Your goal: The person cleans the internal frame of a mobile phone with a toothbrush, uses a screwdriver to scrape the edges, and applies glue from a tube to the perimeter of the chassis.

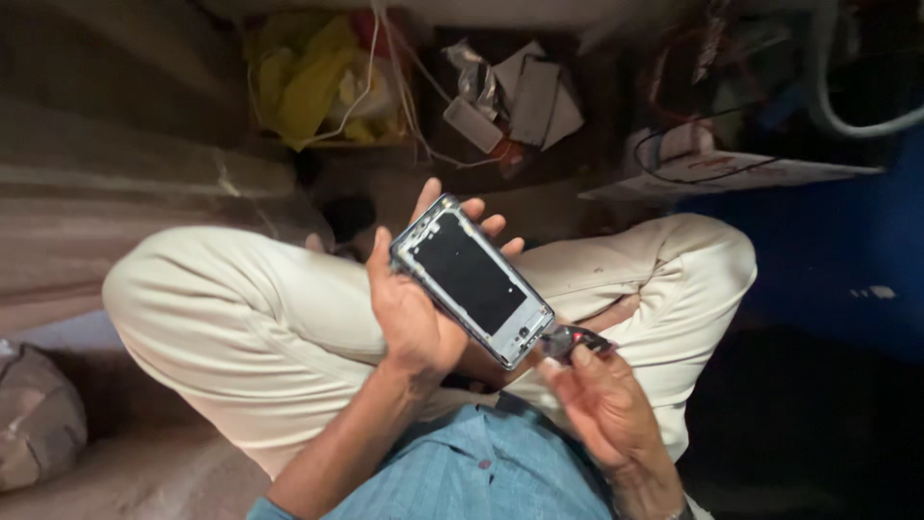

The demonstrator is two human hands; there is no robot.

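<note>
Behind phone frame (472,281): yellow bag (306,82), papers (535,99).

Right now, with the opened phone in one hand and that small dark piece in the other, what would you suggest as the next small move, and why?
Probably bring the right hand slightly up and left, so the small dark piece meets the lower end of the opened phone. The piece is pinched just off that corner, and the left hand holds the phone tilted, open side up.
</note>
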